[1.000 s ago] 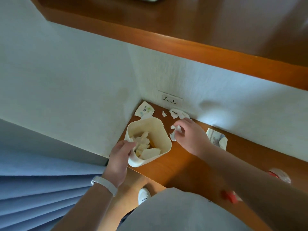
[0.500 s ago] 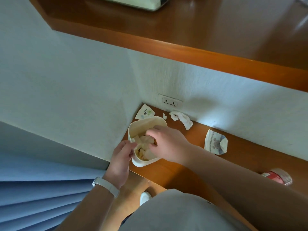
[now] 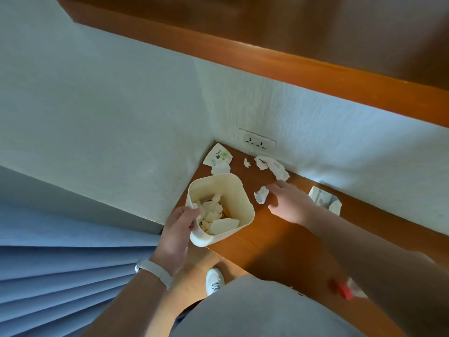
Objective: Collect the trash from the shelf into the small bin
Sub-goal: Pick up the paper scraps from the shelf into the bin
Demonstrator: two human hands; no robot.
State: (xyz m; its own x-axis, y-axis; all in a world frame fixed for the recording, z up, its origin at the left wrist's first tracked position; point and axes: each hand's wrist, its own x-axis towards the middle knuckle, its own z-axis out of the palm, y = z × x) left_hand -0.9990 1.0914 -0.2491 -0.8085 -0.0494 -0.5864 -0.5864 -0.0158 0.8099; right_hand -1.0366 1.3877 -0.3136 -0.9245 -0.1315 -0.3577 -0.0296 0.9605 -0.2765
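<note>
Viewed from above: small bin (image 3: 245, 207), cream plastic, squarish with rounded corners, part-filled with crumpled tissue. Gripped at its near rim by left hand (image 3: 178, 229). Right hand (image 3: 290, 203) just right of the bin, fingers spread wide, empty. Torn paper scrap (image 3: 261, 194) (thin, soft, crinkled) lay between bin and fingertips, touching or nearly so, long axis running away from the viewer. Nearer hand: right.

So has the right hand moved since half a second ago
Yes. The right hand has left the small cream plastic bin and gone back toward the white wall socket.
</note>
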